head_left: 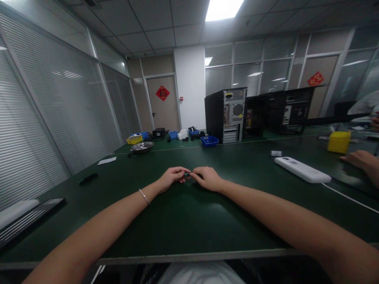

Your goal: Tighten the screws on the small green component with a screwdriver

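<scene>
Over the middle of the green table point(177, 225), my two hands meet fingertip to fingertip. My left hand point(173, 176), with a bracelet on its wrist, pinches a small green and dark piece point(186, 174) between thumb and fingers. It is too small for me to tell its kind. My right hand point(207, 178) is closed, its thumb and forefinger at the right end of that piece. Whether the right fingers grip the piece or only touch it is hard to make out.
A white power strip point(302, 169) with a cable lies to the right, near another person's hand point(363, 161) and a yellow box point(339, 142). Behind stand computer towers point(233, 114), a blue tray point(209, 141) and a metal dish point(142, 147). A dark slim object point(88, 179) lies left.
</scene>
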A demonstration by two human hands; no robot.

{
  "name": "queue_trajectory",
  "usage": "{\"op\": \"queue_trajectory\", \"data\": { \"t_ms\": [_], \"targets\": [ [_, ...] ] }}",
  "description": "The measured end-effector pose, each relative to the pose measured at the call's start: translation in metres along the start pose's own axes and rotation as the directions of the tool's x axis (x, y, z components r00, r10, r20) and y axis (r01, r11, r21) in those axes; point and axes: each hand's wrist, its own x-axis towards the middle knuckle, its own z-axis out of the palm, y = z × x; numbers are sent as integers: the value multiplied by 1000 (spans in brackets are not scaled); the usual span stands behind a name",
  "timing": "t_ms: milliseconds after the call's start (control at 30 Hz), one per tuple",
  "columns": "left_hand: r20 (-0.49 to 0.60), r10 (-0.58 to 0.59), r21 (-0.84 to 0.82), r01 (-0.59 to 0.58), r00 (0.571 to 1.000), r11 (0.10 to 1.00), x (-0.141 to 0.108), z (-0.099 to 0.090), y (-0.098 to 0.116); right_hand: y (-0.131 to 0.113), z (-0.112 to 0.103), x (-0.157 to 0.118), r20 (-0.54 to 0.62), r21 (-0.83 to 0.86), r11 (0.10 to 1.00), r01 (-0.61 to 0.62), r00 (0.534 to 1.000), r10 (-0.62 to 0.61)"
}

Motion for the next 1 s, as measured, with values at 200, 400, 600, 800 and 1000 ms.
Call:
{"op": "queue_trajectory", "data": {
  "t_ms": [200,400,600,800,1000],
  "targets": [
    [-14,5,-35,-5,1000,999,0,1,-1,0,2,1,-18,-18,1000,17,1000,-17],
    [-27,-13,-52,11,1000,999,2,2,1,-1,3,2,-58,-109,994,4,998,-11],
    [-34,-15,-17,15,999,1000,2,2,1,-2,2,1,-55,-137,990,15,998,-23],
    [-14,13,32,-12,1000,999,1,2,-1,-2,0,0,-26,-89,996,30,999,-33],
    [-15,17,46,-16,1000,999,0,0,0,-2,-2,-1,-7,-45,998,54,999,-54]
  ]
}}
